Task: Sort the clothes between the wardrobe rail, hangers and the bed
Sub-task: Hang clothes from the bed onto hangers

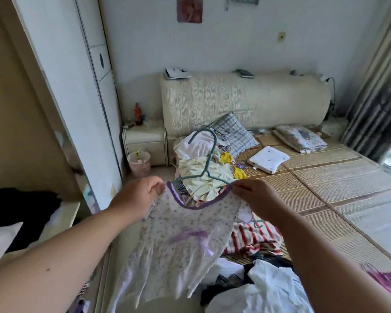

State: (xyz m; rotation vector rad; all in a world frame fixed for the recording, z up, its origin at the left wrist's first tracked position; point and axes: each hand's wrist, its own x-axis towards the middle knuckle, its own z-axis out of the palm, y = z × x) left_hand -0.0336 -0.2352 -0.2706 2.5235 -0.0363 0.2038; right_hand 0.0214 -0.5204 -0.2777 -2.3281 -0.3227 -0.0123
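I hold up a small white floral top (174,240) with purple trim and a purple bow, hanging in front of me over the bed's near corner. My left hand (136,197) pinches its left shoulder. My right hand (255,197) pinches the right shoulder. A teal hanger (209,159) sits in the neckline, its hook pointing away and up; one end pokes out lower right. Behind it a heap of clothes (203,175) lies on the bed (325,184). The wardrobe (54,86) stands open at my left.
A striped garment (253,240) and white and dark clothes (269,290) lie on the near bed. A folded white item (268,159), a checked pillow (235,134) and folded bedding (300,137) lie further back. A nightstand (145,143) and bin (138,162) stand beside the headboard.
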